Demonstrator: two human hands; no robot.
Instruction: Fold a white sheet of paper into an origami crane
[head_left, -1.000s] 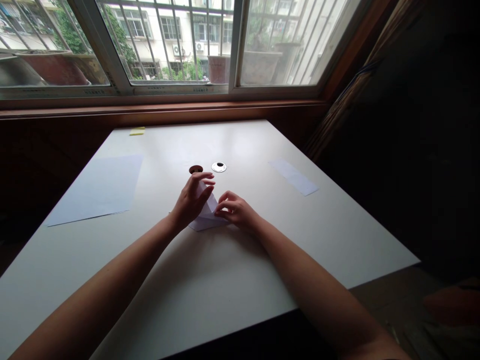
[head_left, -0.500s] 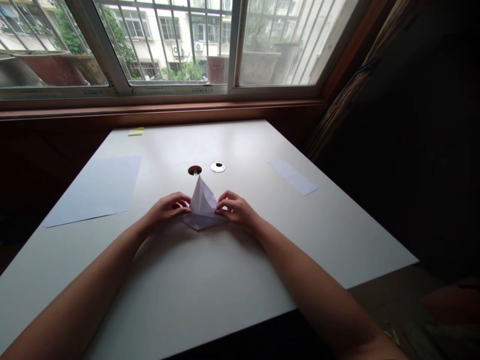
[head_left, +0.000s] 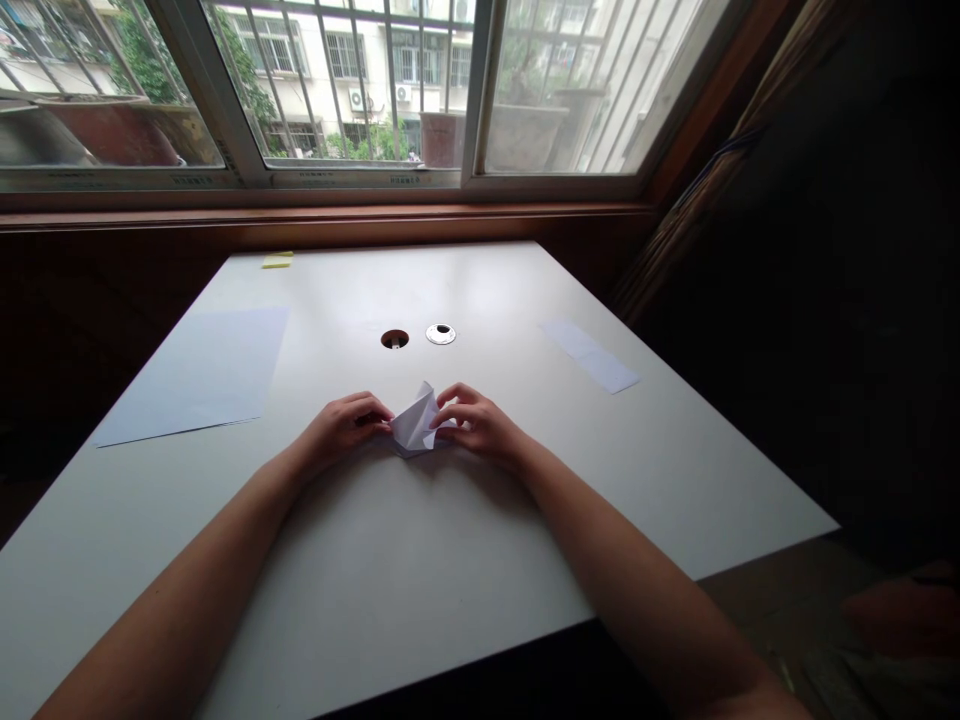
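Note:
A small folded sheet of white paper (head_left: 413, 424) lies on the white table (head_left: 390, 560), its upper flap bent over toward me and slightly raised. My left hand (head_left: 351, 419) pinches its left side between thumb and fingers. On the other side, my right hand (head_left: 475, 424) is closed on the right part of the folded paper, the thumb low and the fingers curled above it. The fingers of both hands partly cover the paper's side corners.
Stacked white sheets (head_left: 199, 370) lie at the left, a narrow paper strip (head_left: 590, 355) at the right. Beyond the hands are a round cable hole (head_left: 395, 339) and its metal cover (head_left: 441, 334). Yellow sticky notes (head_left: 277, 260) sit at the far left edge, below the window.
The paper's tall pointed flap, upright before, has come down toward me and is now lower and bent. Both hands keep their grip at the sides. The view has shifted slightly.

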